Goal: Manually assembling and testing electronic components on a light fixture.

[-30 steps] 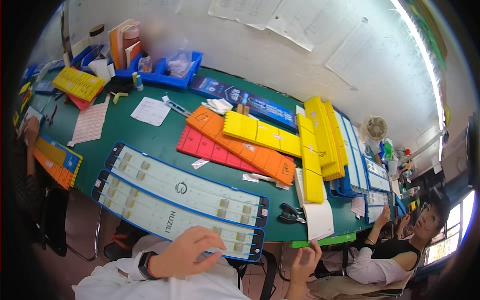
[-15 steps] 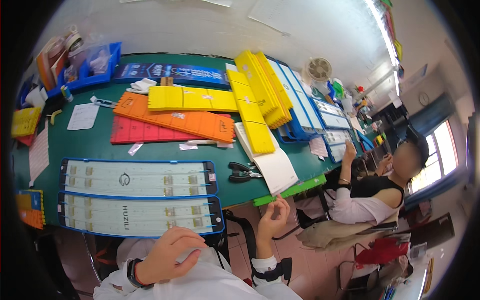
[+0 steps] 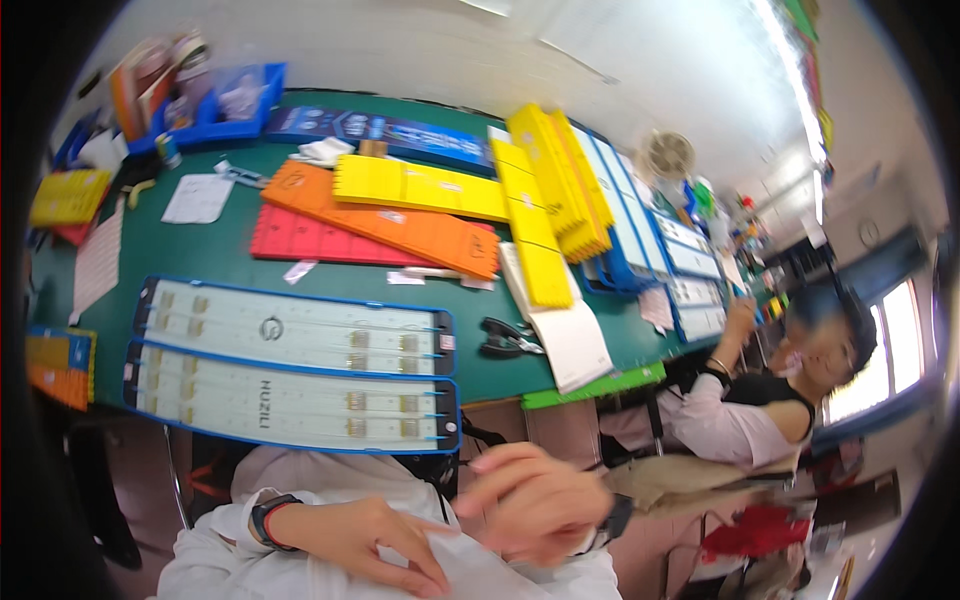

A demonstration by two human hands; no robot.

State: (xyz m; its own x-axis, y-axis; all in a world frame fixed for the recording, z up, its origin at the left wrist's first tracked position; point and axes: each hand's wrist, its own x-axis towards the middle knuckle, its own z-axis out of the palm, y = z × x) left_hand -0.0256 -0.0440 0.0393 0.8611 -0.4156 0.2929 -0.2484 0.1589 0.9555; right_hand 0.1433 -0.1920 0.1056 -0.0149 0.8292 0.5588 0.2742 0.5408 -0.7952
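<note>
My left hand [image 3: 372, 540], with a dark watch at its wrist, lies low over my lap with thumb and fingers apart, holding nothing. Just right of it, my right hand [image 3: 535, 502] is raised and smeared by motion, so its fingers do not show clearly. Nearest to both is a long, flat blue-edged case [image 3: 300, 395], opened into two pale panels at the table's front edge. Thin lines with small coil-like bits run along the panels. Black-handled pliers [image 3: 508, 339] lie to the case's right, touched by neither hand.
Behind the case lie a red box [image 3: 330, 240], an orange box [image 3: 390, 218] and several yellow boxes [image 3: 535, 220]. An open notebook [image 3: 575, 345] sits beside the pliers. A blue bin [image 3: 235, 115] stands back left. At right, another person [image 3: 740, 420] sits along the table.
My right hand has moved left and down toward my left hand. My left hand has dropped lower, away from the case. The whole view has shifted slightly.
</note>
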